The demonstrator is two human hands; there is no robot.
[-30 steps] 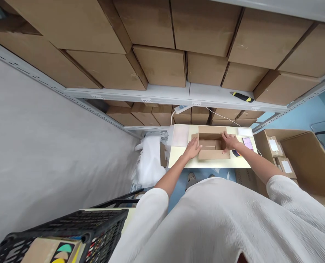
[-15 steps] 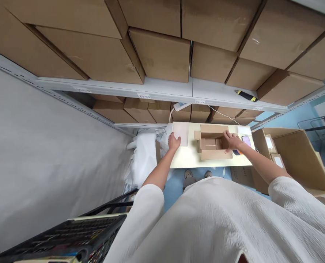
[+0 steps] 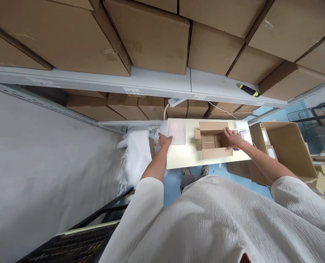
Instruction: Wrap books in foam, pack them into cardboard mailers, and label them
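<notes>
An open cardboard box [image 3: 215, 153] lies on the pale yellow tabletop [image 3: 189, 157], its flaps folded out and its visible inside bare. My right hand [image 3: 233, 139] rests on the box's right end, fingers and thumb spread across it. Over the table's left edge is my left hand [image 3: 165, 139], thumb apart from the fingers and nothing visible in it. It is beside a flat, translucent pinkish sheet [image 3: 178, 132] and close to white plastic packing material [image 3: 162, 129]. Part of the left fingertips is hard to make out.
Cardboard boxes [image 3: 151, 33] fill the shelf above, where a black-and-yellow utility knife [image 3: 248, 90] lies. A power strip [image 3: 176, 102] hangs under it. White packing [image 3: 137, 153] is heaped at left, a large open carton [image 3: 291, 149] stands right, and a black crate [image 3: 77, 241] is behind left.
My left hand has moved left, off the pinkish sheet's edge to beyond the table's left edge. My right hand stays at the box. The view has shifted slightly.
</notes>
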